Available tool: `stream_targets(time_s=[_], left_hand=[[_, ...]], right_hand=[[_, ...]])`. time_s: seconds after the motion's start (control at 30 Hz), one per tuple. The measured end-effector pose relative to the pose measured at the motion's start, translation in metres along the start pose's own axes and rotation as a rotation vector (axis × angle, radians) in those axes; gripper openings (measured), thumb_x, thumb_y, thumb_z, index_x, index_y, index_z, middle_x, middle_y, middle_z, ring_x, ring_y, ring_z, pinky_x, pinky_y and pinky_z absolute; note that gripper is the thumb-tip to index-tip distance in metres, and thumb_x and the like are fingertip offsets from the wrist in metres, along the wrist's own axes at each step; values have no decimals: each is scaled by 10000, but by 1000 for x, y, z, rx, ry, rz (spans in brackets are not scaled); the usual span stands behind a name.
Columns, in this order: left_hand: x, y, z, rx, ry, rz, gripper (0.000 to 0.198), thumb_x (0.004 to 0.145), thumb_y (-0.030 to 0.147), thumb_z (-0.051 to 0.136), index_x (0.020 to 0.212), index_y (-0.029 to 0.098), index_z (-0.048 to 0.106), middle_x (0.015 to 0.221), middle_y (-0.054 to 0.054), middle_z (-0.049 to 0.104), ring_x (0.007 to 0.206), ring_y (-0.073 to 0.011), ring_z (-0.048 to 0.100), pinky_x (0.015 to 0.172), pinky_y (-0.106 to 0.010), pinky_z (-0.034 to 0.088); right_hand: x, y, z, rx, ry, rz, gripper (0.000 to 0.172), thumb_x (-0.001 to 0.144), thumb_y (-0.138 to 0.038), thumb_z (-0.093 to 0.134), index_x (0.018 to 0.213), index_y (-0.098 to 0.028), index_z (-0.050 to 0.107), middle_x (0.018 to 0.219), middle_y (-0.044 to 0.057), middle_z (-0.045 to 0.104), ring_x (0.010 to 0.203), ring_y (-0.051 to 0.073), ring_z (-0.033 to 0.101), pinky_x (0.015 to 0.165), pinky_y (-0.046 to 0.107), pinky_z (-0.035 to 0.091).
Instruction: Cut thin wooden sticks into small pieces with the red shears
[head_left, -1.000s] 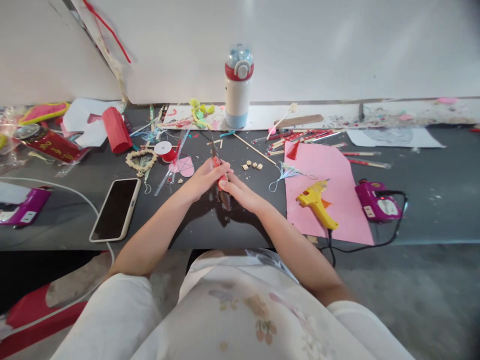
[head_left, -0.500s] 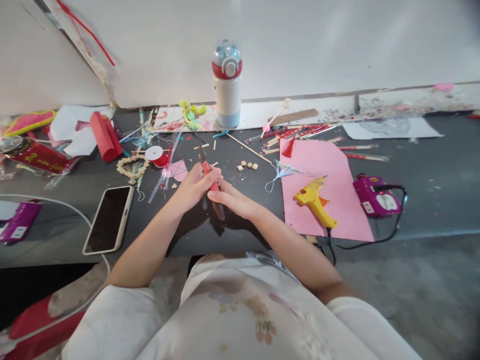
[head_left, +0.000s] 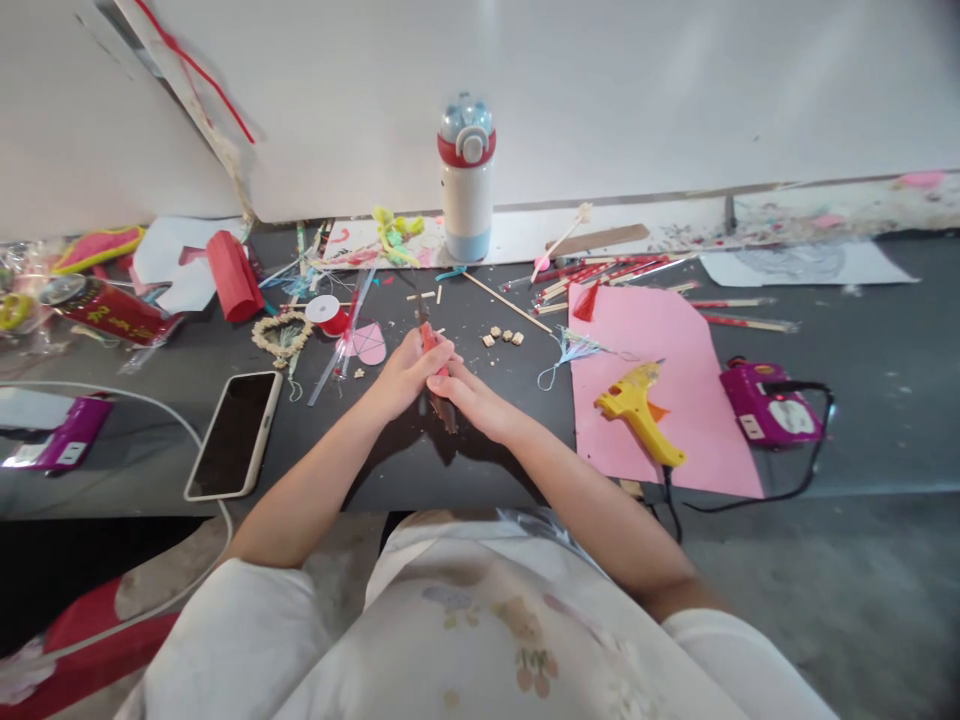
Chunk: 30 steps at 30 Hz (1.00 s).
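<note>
My left hand (head_left: pixel 403 374) and my right hand (head_left: pixel 474 394) meet in the middle of the dark table, both closed around a red-handled tool (head_left: pixel 429 340). Its narrow dark tip points away from me, and a dark end shows below my fingers; its exact kind is hard to make out. To the right of the tip lie several small pale wooden pieces (head_left: pixel 504 337), with crumbs around them. On the left, nearest my left hand, are a pink paper piece (head_left: pixel 370 344) with drawn lines and a white spool of red ribbon (head_left: pixel 324 312).
A bottle (head_left: pixel 467 205) stands at the back. A yellow glue gun (head_left: pixel 637 405) rests on pink paper (head_left: pixel 600 440), beside a purple power socket (head_left: pixel 772 405). Leftward are a phone (head_left: pixel 234 435), a heart-shaped beaded wreath (head_left: pixel 281 338) and a red can (head_left: pixel 109 310).
The whole view has shifted slightly, so things appear a little farther right. Both hands keep hold of the red-handled tool in nearly the same pose.
</note>
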<state>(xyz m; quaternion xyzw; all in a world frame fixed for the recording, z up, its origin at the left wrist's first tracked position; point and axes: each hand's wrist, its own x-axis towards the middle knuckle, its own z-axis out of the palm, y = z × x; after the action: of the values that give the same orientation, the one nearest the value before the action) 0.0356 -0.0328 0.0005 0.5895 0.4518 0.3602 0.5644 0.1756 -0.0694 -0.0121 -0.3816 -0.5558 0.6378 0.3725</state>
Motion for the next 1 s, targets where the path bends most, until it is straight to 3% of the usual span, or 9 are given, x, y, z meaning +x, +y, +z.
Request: stream_targets(time_s=[0.13, 0.33, 0.53, 0.77, 0.9, 1.0], left_hand=[[1, -4, 1, -12, 19, -9, 459, 796, 608, 648, 952, 188, 548, 858, -34, 706, 861, -195, 674, 829, -354, 488], [4, -10, 0, 1, 28, 34, 456, 784, 626, 646, 895, 190, 574, 762, -2, 642, 835, -187, 649, 842, -355, 481], [4, -12, -2, 20, -1, 63, 424, 818, 620, 608, 883, 202, 583, 767, 2, 631, 837, -185, 646, 861, -361, 500], [3, -11, 0, 4, 18, 45, 406, 814, 598, 619, 897, 204, 570, 813, -14, 677, 851, -183, 668, 861, -348, 508], [4, -9, 2, -27, 26, 34, 500, 768, 653, 641, 947, 197, 541, 877, -51, 721, 874, -209, 690, 865, -377, 529], [11, -9, -6, -33, 34, 22, 602, 793, 756, 526, 1006, 194, 554, 937, -87, 729, 891, -231, 705, 837, -398, 551]], right_hand=[[0, 0, 0, -23, 8, -17, 420, 891, -547, 501, 1040, -171, 614, 1351, 129, 524, 1183, 267, 539, 1015, 438, 488], [2, 3, -1, -85, -5, -43, 376, 913, -517, 463, 954, -178, 621, 1227, 133, 596, 1369, 281, 388, 1065, 418, 449], [0, 3, -1, -74, 25, -8, 378, 866, -490, 511, 1061, -170, 562, 1440, 141, 427, 1213, 284, 504, 1002, 464, 495], [-2, 0, -1, -53, 32, 23, 356, 868, -496, 533, 1037, -184, 563, 1440, 132, 430, 1300, 290, 453, 1033, 458, 485], [-1, -3, -1, -14, 62, 15, 314, 852, -465, 553, 1008, -193, 554, 1245, 114, 562, 1258, 282, 487, 1028, 444, 473], [0, -4, -1, 29, 51, -3, 254, 850, -454, 564, 904, -210, 519, 942, 62, 606, 981, 239, 587, 850, 392, 519]])
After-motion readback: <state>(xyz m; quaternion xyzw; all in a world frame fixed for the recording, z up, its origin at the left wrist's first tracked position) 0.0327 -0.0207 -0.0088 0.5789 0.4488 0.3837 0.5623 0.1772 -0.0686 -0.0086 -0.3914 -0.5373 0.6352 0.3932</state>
